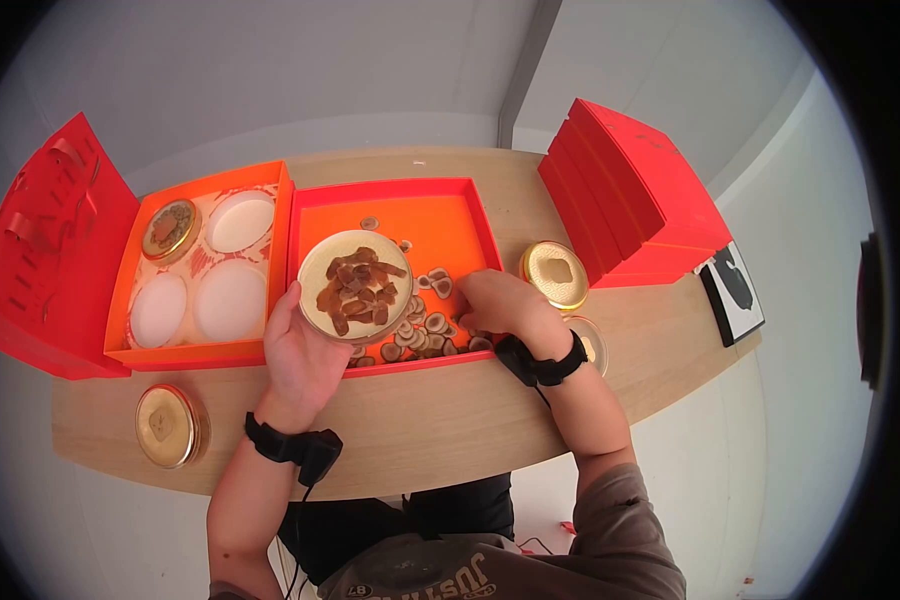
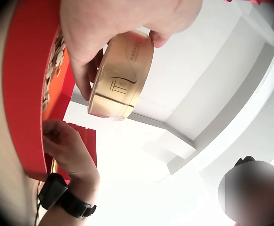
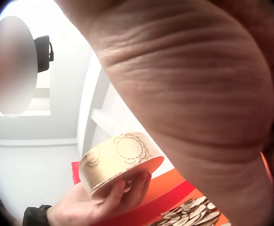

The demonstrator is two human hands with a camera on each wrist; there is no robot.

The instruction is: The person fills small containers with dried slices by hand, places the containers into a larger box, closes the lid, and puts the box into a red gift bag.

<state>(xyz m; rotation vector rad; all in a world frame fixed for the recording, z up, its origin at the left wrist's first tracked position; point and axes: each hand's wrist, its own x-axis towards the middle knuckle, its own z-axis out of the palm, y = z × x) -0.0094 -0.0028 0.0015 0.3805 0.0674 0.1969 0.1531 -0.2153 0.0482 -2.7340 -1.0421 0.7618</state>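
My left hand (image 1: pixel 302 350) grips a round gold canister (image 2: pixel 120 77) from below and the side, raised over the near edge of the red box tray (image 1: pixel 485 215). Brown chunks (image 1: pixel 362 285) lie heaped on the canister's cream top. Curled fingers of my right hand (image 1: pixel 510 305) reach down into the tray's right side, at the dark-rimmed, pale-centred slices (image 1: pixel 435 322). The palm hides its fingertips in the right wrist view, so I cannot tell whether it pinches a slice. Most slices are piled along the tray's near side; a few lie loose farther back.
Left of the tray is an orange-walled box (image 1: pixel 198 340) with round recesses, one holding a lidded jar (image 1: pixel 172 230). Gold-rimmed jars (image 1: pixel 555 275) (image 1: pixel 167 425) stand at right and front left. Red gift bag (image 1: pixel 55 250), red boxes (image 1: pixel 635 200) and a black-and-white box (image 1: pixel 732 290) flank them.
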